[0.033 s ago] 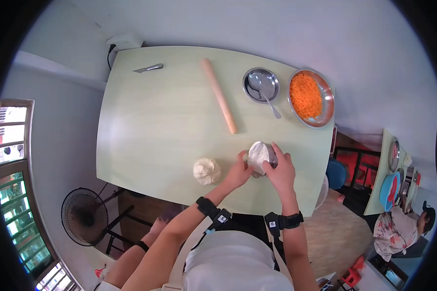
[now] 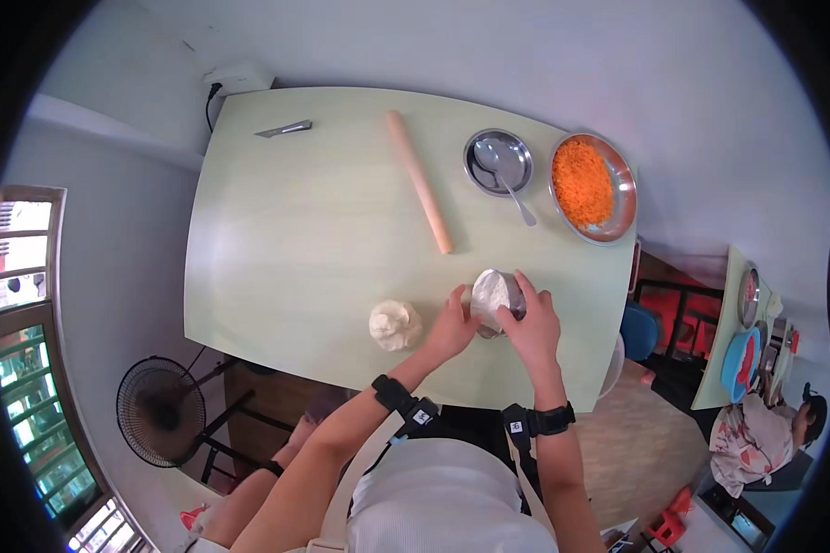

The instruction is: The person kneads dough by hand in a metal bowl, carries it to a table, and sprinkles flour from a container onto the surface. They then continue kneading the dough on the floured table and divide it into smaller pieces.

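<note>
A small metal bowl of white flour (image 2: 492, 293) stands or is held just above the table near its front edge, its opening tilted to the left. My right hand (image 2: 532, 324) is wrapped round the bowl's right side, thumb at the near rim. From the left, my left hand (image 2: 454, 327) grips the bowl's near left edge, its fingers partly hidden. A pale lump of dough (image 2: 396, 325) rests on the table left of my left hand.
A wooden rolling pin (image 2: 420, 184) lies across the table (image 2: 286, 230). Farther back are a knife (image 2: 286, 129), a metal bowl (image 2: 523, 157) with a spoon (image 2: 515, 195), and a metal basin (image 2: 625, 198) of shredded orange food (image 2: 581, 184). A fan (image 2: 160, 411) stands left; people sit nearby.
</note>
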Motion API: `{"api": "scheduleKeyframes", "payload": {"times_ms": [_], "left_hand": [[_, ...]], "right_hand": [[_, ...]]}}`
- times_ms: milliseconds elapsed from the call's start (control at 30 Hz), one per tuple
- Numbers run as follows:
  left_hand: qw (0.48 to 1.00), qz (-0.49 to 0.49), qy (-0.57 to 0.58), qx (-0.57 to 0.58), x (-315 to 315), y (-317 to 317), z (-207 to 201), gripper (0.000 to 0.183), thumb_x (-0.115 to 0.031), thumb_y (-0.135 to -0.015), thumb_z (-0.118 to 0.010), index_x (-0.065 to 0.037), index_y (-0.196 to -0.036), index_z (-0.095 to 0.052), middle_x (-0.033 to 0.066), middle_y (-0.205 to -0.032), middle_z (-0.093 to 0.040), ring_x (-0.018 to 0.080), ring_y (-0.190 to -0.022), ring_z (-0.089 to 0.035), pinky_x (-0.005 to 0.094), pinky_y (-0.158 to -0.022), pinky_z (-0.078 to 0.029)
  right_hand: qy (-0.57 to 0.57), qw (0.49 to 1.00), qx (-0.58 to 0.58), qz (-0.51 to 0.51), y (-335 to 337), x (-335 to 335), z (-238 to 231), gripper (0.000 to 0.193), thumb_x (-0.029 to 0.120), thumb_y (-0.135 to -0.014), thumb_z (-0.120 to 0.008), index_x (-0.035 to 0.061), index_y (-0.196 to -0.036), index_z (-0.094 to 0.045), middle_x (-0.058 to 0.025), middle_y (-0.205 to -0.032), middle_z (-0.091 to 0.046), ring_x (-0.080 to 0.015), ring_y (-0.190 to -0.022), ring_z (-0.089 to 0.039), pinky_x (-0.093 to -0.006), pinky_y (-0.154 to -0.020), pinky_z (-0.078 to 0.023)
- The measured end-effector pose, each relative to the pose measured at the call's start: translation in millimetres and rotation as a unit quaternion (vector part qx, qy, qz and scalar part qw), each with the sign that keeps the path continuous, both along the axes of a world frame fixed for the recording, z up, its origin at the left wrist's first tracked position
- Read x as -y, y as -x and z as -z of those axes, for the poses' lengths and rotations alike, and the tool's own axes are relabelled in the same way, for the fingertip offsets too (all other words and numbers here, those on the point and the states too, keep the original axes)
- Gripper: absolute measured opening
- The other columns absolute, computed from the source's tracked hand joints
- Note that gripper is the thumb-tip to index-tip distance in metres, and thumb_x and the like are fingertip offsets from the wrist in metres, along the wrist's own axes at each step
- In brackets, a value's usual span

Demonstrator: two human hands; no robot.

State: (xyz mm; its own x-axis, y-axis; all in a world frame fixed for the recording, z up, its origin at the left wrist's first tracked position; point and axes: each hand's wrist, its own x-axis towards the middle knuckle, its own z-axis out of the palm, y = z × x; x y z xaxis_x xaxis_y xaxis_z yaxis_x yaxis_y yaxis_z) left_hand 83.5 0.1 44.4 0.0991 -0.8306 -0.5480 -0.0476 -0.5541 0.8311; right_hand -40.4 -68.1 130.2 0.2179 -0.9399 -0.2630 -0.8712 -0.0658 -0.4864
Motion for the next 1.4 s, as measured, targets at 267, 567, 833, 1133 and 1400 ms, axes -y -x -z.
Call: {"api": "scheduleKeyframes", "payload": {"times_ms": [267,567,833,1133,1400], "left_hand": [[0.992,0.054,0.039,0.103,-4.2,-10.4,1.0,0.069,-0.010,-0.075,-0.061,0.003,-0.132,-0.024,0.0237,-0.120,-0.036,0.0403,-0.100,-0.051,0.0421,-0.083,-0.046],[0.964,0.114,0.107,0.215,6.1,-14.3,4.5,0.072,-0.013,-0.068,-0.067,0.005,-0.127,-0.030,0.0242,-0.114,-0.040,0.0404,-0.096,-0.053,0.0425,-0.082,-0.047],[0.953,0.208,0.077,0.205,16.1,-13.2,0.7,0.072,-0.015,-0.072,-0.065,0.008,-0.129,-0.027,0.0270,-0.120,-0.039,0.0404,-0.103,-0.050,0.0413,-0.087,-0.044],[0.991,0.094,0.026,-0.093,12.2,-29.5,0.0,0.057,-0.009,-0.086,-0.049,0.004,-0.134,-0.021,0.0214,-0.118,-0.047,0.0258,-0.098,-0.056,0.0340,-0.082,-0.046],[0.932,-0.058,-0.007,-0.358,0.2,-16.9,14.1,0.053,-0.003,-0.087,-0.041,-0.001,-0.136,-0.020,0.0150,-0.120,-0.046,0.0195,-0.102,-0.050,0.0292,-0.083,-0.044]], "right_hand": [[0.035,0.998,-0.051,0.011,-30.0,-20.9,4.4,0.074,0.040,-0.063,-0.070,0.0155,-0.128,-0.044,-0.0127,-0.094,-0.046,-0.0295,-0.085,-0.055,-0.0383,-0.065,-0.049],[-0.035,0.981,0.163,0.098,-16.2,-27.7,19.5,0.101,0.044,-0.055,-0.080,0.0020,-0.132,-0.031,-0.0169,-0.108,-0.042,-0.0307,-0.099,-0.049,-0.0372,-0.082,-0.044],[-0.073,0.903,0.363,0.219,-4.6,-38.3,53.0,0.100,0.031,-0.056,-0.083,0.0003,-0.133,-0.028,-0.0199,-0.123,-0.038,-0.0287,-0.112,-0.044,-0.0381,-0.090,-0.041],[-0.087,0.845,0.432,0.304,-33.7,-47.5,34.5,0.084,0.009,-0.063,-0.076,0.0049,-0.133,-0.029,-0.0137,-0.121,-0.044,-0.0219,-0.104,-0.050,-0.0321,-0.084,-0.046],[0.048,0.892,0.310,0.326,-77.4,-60.7,23.6,0.080,0.008,-0.065,-0.073,0.0049,-0.132,-0.031,-0.0146,-0.118,-0.048,-0.0218,-0.102,-0.052,-0.0315,-0.084,-0.046]]}}
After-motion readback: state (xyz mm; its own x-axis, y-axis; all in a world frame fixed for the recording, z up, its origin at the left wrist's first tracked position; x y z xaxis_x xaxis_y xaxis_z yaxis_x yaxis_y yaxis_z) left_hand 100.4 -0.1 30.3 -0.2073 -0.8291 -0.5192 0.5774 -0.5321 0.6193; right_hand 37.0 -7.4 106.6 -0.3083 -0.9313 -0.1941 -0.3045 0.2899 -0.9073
